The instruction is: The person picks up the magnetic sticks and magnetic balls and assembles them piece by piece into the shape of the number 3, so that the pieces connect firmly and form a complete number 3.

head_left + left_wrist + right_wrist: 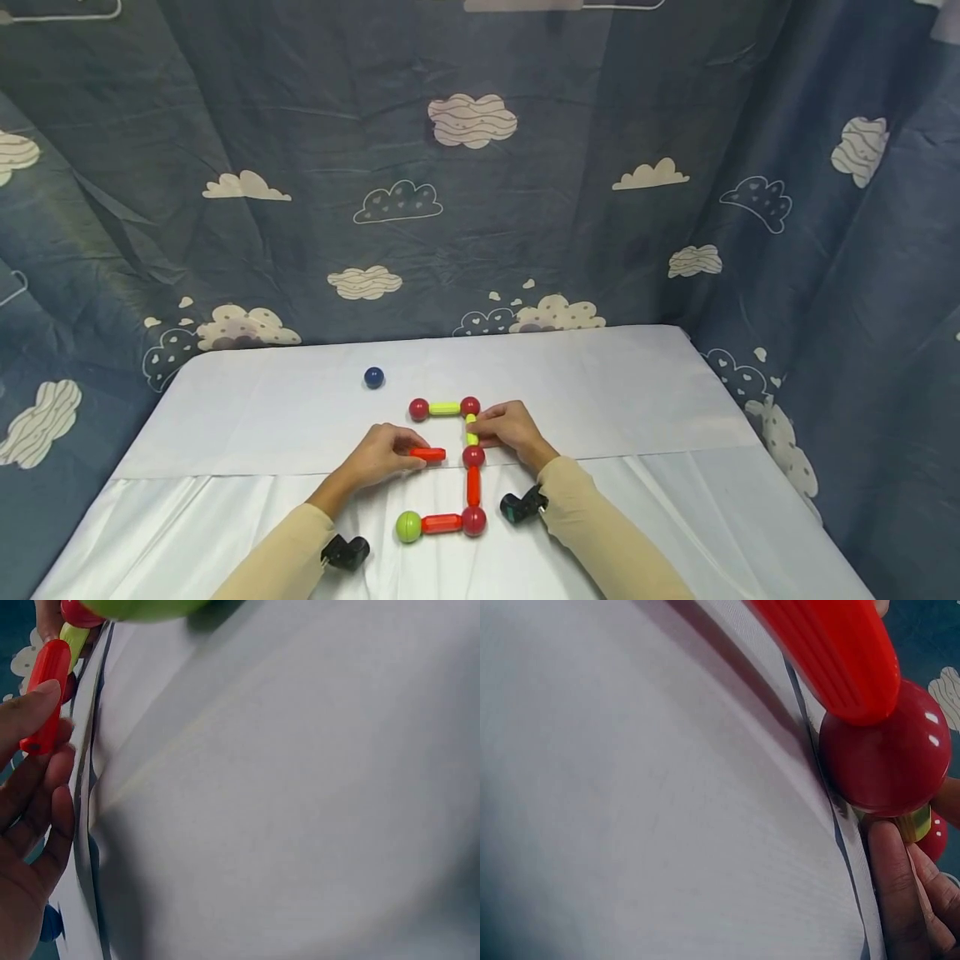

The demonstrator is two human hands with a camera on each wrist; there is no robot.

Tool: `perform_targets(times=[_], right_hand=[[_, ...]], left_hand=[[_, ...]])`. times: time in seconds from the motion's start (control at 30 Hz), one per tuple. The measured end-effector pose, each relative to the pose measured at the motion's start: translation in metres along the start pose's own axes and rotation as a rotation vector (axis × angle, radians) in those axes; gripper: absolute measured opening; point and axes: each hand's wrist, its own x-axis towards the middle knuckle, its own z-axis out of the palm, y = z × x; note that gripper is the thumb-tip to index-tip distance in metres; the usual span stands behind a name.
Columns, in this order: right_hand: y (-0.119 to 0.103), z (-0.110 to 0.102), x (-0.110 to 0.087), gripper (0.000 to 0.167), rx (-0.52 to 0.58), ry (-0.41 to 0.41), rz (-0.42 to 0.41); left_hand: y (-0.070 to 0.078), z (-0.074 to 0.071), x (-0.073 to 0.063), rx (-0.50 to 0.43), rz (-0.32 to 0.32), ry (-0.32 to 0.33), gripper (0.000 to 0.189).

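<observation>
My left hand [384, 454] pinches a loose red rod [427, 454] between thumb and fingers; the left wrist view shows the rod [49, 697] with its near end bare. A connected shape of balls and rods lies to its right. My right hand [512, 427] grips the upright yellow-green rod [472, 429] between the top-right red ball [470, 406] and the middle red ball [473, 457]. The held rod's tip points at that middle ball, a small gap to its left. In the right wrist view, the fingers [896, 877] sit just beyond a large red ball [885, 750].
The shape's top arm is a yellow-green rod [445, 408] ending in a red ball [418, 409]. Its bottom arm is a red rod [442, 523] ending in a green ball [408, 527]. A blue ball [373, 377] lies apart, farther back on the white-covered table [615, 383].
</observation>
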Motion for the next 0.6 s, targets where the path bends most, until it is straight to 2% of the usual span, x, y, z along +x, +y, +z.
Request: perform_targets(times=[0.13,0.6], right_hand=[[0.0,0.0,-0.001,0.023,0.008,0.0,-0.009],[0.001,0.0,0.0,0.022,0.02,-0.003,-0.012]], left_hand=[[0.002,0.003,0.004,0.039,0.029,0.016,0.021],[0.009,0.012,0.012,0.045,-0.033,-0.01,0.022]])
